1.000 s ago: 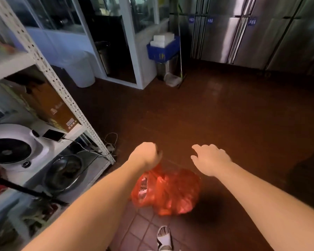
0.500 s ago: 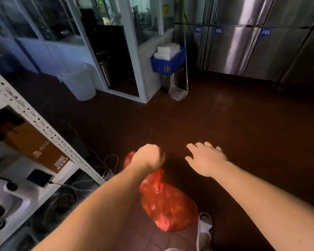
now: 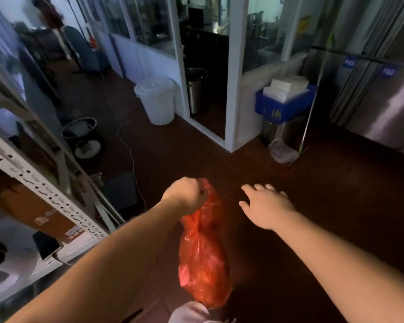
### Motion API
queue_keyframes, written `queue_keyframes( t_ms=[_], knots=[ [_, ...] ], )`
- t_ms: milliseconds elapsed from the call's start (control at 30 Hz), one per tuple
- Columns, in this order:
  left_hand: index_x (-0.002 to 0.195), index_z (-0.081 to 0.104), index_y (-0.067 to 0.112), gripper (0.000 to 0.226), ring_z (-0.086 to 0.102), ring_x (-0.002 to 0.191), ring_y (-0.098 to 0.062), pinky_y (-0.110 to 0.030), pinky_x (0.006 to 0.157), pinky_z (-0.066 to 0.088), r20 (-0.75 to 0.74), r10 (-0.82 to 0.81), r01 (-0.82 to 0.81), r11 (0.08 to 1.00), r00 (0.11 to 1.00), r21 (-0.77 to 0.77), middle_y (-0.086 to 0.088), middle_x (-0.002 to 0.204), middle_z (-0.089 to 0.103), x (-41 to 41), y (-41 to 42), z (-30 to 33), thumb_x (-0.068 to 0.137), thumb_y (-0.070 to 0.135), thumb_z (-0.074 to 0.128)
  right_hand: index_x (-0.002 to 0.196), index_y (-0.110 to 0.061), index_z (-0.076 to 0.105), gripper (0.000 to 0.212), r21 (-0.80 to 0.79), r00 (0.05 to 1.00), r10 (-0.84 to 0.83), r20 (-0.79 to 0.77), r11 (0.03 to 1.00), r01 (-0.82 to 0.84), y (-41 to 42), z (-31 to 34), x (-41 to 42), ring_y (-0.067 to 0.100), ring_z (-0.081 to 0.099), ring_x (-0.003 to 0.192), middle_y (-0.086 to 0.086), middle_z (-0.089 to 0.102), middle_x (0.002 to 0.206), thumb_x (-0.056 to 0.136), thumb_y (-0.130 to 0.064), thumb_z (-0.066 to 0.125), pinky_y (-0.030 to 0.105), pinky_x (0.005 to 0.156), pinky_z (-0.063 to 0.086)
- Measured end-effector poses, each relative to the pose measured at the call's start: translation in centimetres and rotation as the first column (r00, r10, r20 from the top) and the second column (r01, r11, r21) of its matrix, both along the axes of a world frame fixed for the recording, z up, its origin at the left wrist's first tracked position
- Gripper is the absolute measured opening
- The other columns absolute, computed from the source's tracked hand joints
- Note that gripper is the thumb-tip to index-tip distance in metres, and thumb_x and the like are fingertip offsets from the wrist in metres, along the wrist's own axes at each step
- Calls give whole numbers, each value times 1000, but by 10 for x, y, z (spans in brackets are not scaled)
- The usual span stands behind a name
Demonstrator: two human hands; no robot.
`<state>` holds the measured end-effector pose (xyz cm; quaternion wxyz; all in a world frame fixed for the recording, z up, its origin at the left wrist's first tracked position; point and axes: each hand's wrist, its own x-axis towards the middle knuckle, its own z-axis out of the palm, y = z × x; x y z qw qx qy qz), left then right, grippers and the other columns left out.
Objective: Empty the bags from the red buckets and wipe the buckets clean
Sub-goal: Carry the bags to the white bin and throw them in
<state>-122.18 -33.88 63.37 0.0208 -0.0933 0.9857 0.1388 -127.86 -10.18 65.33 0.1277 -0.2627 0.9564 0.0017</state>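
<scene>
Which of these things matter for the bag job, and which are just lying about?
Part of the job:
- red bag, held at its neck by the left hand
- right hand, free, fingers spread

Just lying about:
- white lidded bucket
- blue crate
- metal shelving

1. We read this as the back area of a commercial kitchen or food-service premises.
2. Stainless-steel refrigerator cabinets (image 3: pixel 380 106) with small blue door labels (image 3: pixel 350 63) line the right wall.
3. A glazed, white-framed partition (image 3: pixel 233 73) encloses an inner room; a tall stainless stockpot (image 3: pixel 196 89) stands in its doorway.
4. A lidded white plastic bucket (image 3: pixel 156 101) sits just beside that doorway on the dark red tiled floor (image 3: pixel 313 194).
5. A blue crate (image 3: pixel 282 108) holding white foam boxes (image 3: pixel 287 86) rests on a steel bin (image 3: pixel 282 131).
6. Perforated white metal shelving (image 3: pixel 44 190) on the left carries a cardboard carton (image 3: pixel 33 210).
</scene>
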Motion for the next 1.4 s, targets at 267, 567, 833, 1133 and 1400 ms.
queue_keyframes(
  t_ms=[267, 567, 833, 1133, 1400],
  knots=[
    [79, 62, 22, 30, 64, 75, -20, -32, 62, 48, 56, 119, -123, 989, 991, 78, 1, 84, 65, -157, -84, -30, 97, 42, 48, 154, -36, 23, 60, 18, 995, 95, -8, 995, -94, -115, -18, -171, 26, 17, 151, -6, 24, 163, 99, -56, 34, 65, 114, 21],
    [80, 60, 22, 31, 65, 79, -26, -33, 66, 47, 106, 197, -204, 976, 975, 70, -1, 83, 64, -305, -201, -23, 96, 45, 47, 152, -39, 25, 61, -72, 996, 44, 82, 997, -38, -235, -25, -333, 25, 24, 148, -6, 32, 159, 96, -59, 35, 63, 113, 25],
    [70, 52, 23, 33, 56, 71, -21, -34, 67, 46, 90, 349, -353, 935, 933, 30, 4, 73, 54, -428, -306, -26, 95, 46, 47, 152, -36, 26, 63, -64, 983, 178, 41, 983, -175, -342, -35, -488, 28, 29, 145, -2, 35, 158, 95, -60, 34, 66, 110, 27],
    [72, 52, 27, 33, 57, 70, -11, -33, 64, 46, 44, 589, -589, 808, 807, -1, 5, 79, 61, -563, -423, 1, 101, 43, 49, 149, -35, 30, 59, -142, 902, 431, -34, 891, -432, -497, -10, -681, 29, 35, 140, -2, 39, 154, 95, -60, 32, 64, 108, 28],
    [69, 54, 24, 36, 60, 70, -16, -33, 61, 46, -12, 731, -731, 682, 682, 21, 5, 74, 59, -661, -529, 14, 100, 43, 50, 148, -33, 34, 57, -85, 828, 556, -70, 824, -560, -638, 2, -795, 28, 38, 136, -2, 43, 149, 96, -57, 33, 62, 108, 32]
  ],
)
